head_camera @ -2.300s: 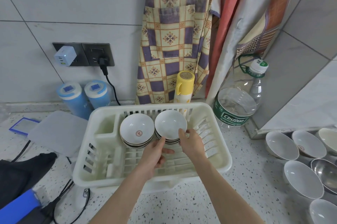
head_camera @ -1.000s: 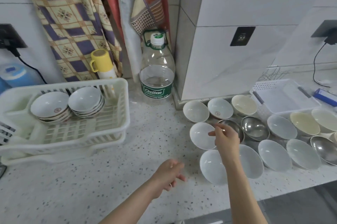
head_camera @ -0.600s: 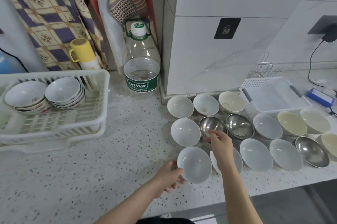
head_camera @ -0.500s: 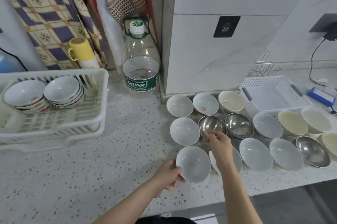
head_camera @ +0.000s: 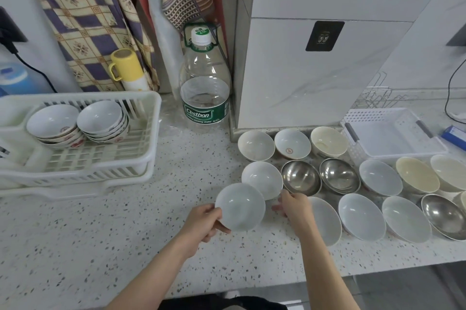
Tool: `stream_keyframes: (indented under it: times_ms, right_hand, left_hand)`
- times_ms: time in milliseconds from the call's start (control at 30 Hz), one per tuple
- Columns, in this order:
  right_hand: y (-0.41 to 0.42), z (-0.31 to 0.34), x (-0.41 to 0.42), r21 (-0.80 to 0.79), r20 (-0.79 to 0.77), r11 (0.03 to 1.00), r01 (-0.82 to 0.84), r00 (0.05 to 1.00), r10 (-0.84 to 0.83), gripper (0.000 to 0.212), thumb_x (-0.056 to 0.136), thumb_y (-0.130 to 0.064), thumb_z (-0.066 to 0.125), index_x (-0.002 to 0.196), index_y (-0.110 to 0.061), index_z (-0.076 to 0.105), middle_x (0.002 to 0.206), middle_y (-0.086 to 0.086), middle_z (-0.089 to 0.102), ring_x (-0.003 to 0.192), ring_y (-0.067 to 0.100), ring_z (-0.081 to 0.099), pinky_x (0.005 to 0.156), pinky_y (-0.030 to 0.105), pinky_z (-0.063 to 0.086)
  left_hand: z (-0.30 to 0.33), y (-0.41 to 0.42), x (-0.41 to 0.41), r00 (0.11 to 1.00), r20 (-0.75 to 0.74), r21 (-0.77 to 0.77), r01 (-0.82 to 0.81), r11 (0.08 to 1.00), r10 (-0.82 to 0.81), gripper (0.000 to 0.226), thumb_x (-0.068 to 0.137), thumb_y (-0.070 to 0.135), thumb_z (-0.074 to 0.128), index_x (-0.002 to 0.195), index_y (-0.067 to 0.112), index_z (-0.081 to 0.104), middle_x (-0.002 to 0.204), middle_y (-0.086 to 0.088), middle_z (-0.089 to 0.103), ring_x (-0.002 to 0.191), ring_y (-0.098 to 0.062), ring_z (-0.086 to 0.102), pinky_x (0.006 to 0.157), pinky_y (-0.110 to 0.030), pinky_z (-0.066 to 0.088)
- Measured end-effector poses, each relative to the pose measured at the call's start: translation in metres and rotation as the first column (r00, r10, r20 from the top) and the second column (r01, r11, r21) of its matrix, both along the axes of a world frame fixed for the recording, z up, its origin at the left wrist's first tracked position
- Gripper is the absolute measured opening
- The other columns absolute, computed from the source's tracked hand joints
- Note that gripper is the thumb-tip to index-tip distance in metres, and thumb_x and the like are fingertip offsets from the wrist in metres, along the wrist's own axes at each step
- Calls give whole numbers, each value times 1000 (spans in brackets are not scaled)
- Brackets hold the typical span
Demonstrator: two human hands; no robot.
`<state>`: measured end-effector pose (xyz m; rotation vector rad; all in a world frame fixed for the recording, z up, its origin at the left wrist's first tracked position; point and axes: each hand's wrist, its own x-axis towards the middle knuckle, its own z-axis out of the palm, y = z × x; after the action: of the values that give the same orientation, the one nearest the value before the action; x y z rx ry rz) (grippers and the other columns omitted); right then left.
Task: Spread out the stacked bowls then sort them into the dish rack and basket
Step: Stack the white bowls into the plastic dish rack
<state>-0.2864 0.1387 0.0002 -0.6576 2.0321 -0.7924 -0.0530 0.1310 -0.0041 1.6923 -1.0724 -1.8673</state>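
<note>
My left hand grips the rim of a white bowl and holds it tilted just above the speckled counter. My right hand pinches the near rim of a second white bowl, thumb on top and fingers below. Several more white, cream and steel bowls lie spread in rows to the right. The white dish rack at the left holds two stacks of white bowls. The white perforated basket at the back right holds nothing.
A large clear water bottle stands against the wall corner between rack and bowls. A yellow-capped can and hanging cloths are behind the rack. The counter's front edge runs close below the nearest bowls.
My left hand has lifted the nearest white bowl off the counter and moved it left. My right hand has shifted left from the steel bowl to the second white bowl's rim.
</note>
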Motion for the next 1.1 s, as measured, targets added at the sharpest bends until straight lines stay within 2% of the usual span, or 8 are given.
stream_keyframes:
  times_ms: [100, 200, 300, 467, 733, 833, 967, 1100]
  right_hand:
    - [-5, -5, 13, 77, 35, 996, -52, 998, 49, 30, 91, -29, 46, 89, -5, 64, 71, 9, 74, 46, 15, 45, 41, 21, 32]
    - [-9, -11, 27, 28, 91, 1000, -8, 996, 5, 27, 89, -18, 46, 109, -3, 57, 90, 15, 72, 54, 17, 48, 46, 24, 34]
    - [-9, -12, 36, -17, 89, 997, 78, 993, -76, 32, 87, -9, 44, 117, -2, 56, 88, 12, 71, 60, 16, 50, 51, 25, 37]
    - [-5, -8, 50, -72, 78, 976, 203, 977, -198, 26, 88, -13, 48, 105, 0, 63, 72, 12, 72, 58, 14, 49, 53, 28, 37]
    - [-19, 35, 105, -216, 178, 934, 286, 952, -251, 25, 85, -10, 51, 105, -4, 64, 70, 13, 73, 49, 7, 45, 52, 26, 33]
    - [-29, 60, 137, -293, 211, 915, 278, 952, -222, 25, 84, -8, 50, 104, -6, 65, 71, 14, 73, 43, 3, 45, 50, 24, 33]
    - [-43, 94, 182, -383, 249, 894, 234, 958, -144, 21, 79, -3, 48, 90, -7, 66, 76, 21, 72, 34, 1, 42, 38, 17, 30]
    - [-63, 120, 228, -417, 235, 903, 107, 972, -7, 15, 78, -3, 47, 73, -10, 59, 65, 19, 71, 34, 6, 28, 33, 17, 25]
  left_hand:
    - [4, -9, 12, 997, 9, -20, -79, 997, 79, 25, 88, 6, 48, 106, 12, 65, 77, -20, 76, 38, -10, 28, 38, -20, 24]
    - [9, -16, 23, 991, -7, -25, -131, 991, 130, 25, 88, 6, 48, 105, 11, 65, 78, -20, 76, 37, -10, 26, 37, -20, 23]
    - [14, -21, 36, 988, -17, -34, -154, 987, 154, 26, 87, 8, 48, 106, 13, 66, 79, -19, 76, 36, -10, 25, 38, -20, 23]
    - [25, -30, 63, 975, -87, -68, -213, 975, 207, 27, 89, 7, 47, 109, 13, 65, 81, -21, 76, 36, -10, 26, 36, -20, 23]
    - [60, -58, 132, 909, -288, -145, -353, 924, 302, 24, 91, 3, 44, 109, 4, 61, 84, -28, 74, 33, -7, 28, 31, -17, 23]
    - [74, -70, 173, 879, -333, -177, -414, 893, 341, 23, 91, 4, 42, 107, 1, 59, 84, -29, 73, 33, -7, 27, 31, -17, 23]
    - [94, -81, 232, 843, -368, -225, -490, 842, 392, 20, 89, 5, 42, 98, 3, 60, 78, -24, 74, 32, -5, 27, 29, -15, 22]
    - [110, -89, 296, 856, -239, -412, -516, 751, 458, 16, 86, 4, 47, 85, 11, 61, 62, -14, 72, 33, -8, 26, 33, -16, 20]
